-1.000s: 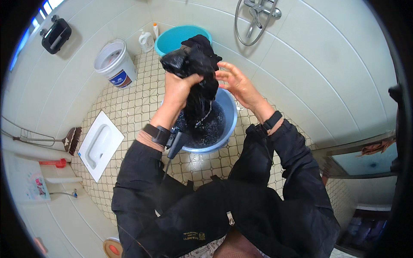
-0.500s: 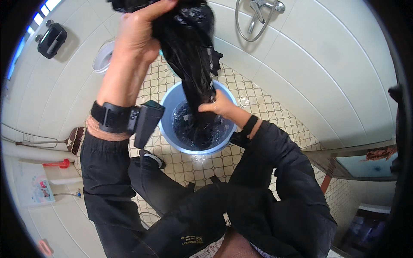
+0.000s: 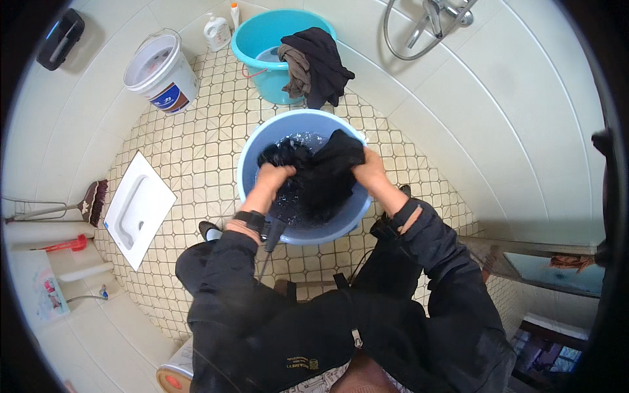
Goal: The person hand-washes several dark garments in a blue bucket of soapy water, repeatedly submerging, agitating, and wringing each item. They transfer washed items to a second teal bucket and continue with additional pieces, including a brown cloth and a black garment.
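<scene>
A wet black garment (image 3: 324, 180) lies bunched in the light blue basin (image 3: 252, 147), partly under water. My left hand (image 3: 274, 178) is closed on its left part, inside the basin. At the basin's right rim my right hand (image 3: 372, 171) grips another part of the same cloth, raised a little above the water. Some fingers of both hands are hidden by the fabric. The garment's exact kind cannot be made out.
Beyond the basin stands a turquoise tub (image 3: 262, 78) with dark clothes (image 3: 321, 62) over its rim. A white bucket (image 3: 160, 75) and a white bottle (image 3: 216, 33) are at the far left. Left lies a squat toilet (image 3: 139, 213); a shower tap (image 3: 436, 19) is on the wall.
My left hand has come down from high above the basin, lowering the black garment into the water. My right hand has shifted to the basin's right rim. The turquoise tub has come into sight.
</scene>
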`<state>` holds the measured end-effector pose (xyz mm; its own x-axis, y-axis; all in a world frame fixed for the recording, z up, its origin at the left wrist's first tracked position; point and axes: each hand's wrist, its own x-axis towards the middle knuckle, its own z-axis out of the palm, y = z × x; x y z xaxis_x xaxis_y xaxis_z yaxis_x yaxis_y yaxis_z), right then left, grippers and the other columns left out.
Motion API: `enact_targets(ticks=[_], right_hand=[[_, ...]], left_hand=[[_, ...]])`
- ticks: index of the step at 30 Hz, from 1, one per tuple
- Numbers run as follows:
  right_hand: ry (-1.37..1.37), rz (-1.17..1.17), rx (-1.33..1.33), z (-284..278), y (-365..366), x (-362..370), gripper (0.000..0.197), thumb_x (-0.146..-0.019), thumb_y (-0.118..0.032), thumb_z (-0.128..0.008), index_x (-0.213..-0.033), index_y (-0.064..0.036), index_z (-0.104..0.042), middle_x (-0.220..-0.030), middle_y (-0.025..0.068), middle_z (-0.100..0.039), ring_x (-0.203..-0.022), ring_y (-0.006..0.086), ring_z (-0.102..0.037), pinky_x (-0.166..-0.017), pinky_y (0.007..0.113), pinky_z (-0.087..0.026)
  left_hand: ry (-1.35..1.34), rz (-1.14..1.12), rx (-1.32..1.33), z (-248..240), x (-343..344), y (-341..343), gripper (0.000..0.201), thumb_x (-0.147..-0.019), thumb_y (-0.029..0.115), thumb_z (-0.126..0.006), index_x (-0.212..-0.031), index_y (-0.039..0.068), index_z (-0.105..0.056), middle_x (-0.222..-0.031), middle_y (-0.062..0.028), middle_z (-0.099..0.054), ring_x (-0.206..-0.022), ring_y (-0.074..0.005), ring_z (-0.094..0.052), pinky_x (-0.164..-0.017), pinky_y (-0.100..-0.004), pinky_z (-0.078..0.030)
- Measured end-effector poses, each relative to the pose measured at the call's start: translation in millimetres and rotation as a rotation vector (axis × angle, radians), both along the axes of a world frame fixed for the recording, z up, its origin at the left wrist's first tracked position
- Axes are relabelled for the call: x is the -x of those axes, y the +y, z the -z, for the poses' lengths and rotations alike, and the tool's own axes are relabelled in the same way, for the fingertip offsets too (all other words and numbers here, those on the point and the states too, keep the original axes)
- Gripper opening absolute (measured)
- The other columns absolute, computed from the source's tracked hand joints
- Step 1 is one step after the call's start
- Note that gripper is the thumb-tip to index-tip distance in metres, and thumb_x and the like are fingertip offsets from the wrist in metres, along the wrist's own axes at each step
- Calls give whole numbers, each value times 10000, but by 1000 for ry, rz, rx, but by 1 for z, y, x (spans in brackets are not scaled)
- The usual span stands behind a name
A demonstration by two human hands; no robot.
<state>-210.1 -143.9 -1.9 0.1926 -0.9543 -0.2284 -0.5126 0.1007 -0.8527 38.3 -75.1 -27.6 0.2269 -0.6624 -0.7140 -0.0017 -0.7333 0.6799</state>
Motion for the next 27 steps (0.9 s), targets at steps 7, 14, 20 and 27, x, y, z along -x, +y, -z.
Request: enact_targets(ticks=[7,14,20,27], right_hand=[[556,-578,-254,106,0,-47,583,-816,-268,-625,-1372,-160,-486,-1374,201,-443,-1294,420,-420,-1089,646,-221],[546,-639,-367,177,-3,-77,421,-861,-275,-589,-1219,-53,-583,-1200,262,-598,-1133,420,-559,-984,485,-432],[480,-762,-216,229,-4,-72,398,-886,-316,-569,-1172,-44,-622,-1192,236,-614,-1098,407,-580,-925,455,-474],[422,-775,-152,170,-16,-72,405,-810,-310,-661,-1104,-32,-668,-1110,209,-658,-1040,391,-616,-875,439,-503]], left_hand=[[-511,652,-337,103,43,-1,1183,-710,300,-814,-1539,332,29,-1575,-194,188,-1428,-519,18,-1067,-676,-243],[-570,919,-330,175,29,-18,778,-785,203,-751,-1471,211,-385,-1600,-138,13,-1440,-473,-12,-1034,-708,-264],[-420,1014,-260,187,16,-34,520,-781,134,-662,-1290,62,-584,-1366,-212,-514,-1259,-373,-503,-1019,-463,-441],[-445,803,-78,98,8,-11,710,-767,215,-701,-1410,60,-442,-1459,-256,-387,-1332,-398,-410,-1085,-399,-378]])
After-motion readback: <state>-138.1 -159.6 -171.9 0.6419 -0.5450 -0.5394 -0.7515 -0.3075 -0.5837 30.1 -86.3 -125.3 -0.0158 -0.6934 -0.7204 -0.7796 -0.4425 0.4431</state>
